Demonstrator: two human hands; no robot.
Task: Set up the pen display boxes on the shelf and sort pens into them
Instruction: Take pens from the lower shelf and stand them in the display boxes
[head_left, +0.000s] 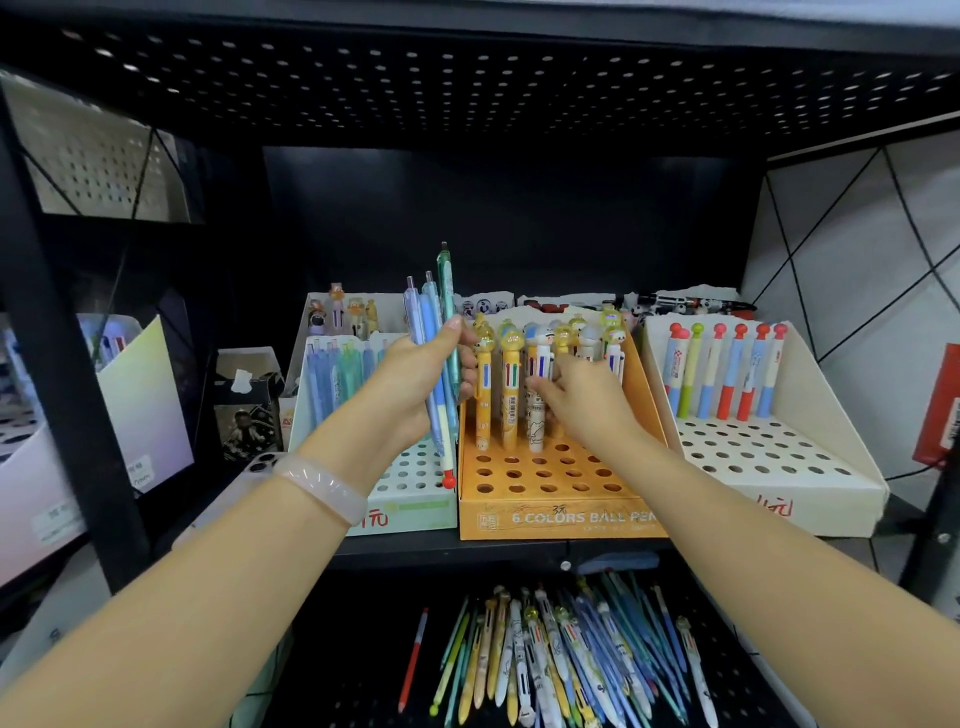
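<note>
The left hand (415, 379) grips a bundle of pens (434, 364) upright, fingers curled round them, tips toward 12 o'clock. At its 3 o'clock the right hand (582, 400) reaches into the orange display box (550, 514), fingers loosely curled among the cartoon-topped multicolour pens (511, 384); whether it pinches one I cannot tell. Pale boxes flank it: the green-trimmed box (410, 499) at 9 o'clock, the cream box (810, 467) at 3 o'clock. Loose pens (561, 660) lie on the lower shelf at 6 o'clock.

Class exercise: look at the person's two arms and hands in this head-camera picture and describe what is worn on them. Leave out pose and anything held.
Both forearms are bare, with no sleeves in view. The left wrist carries a pale, translucent bangle, smooth and rounded. The left hand and right hand wear no gloves; no rings or watch can be seen.
</note>
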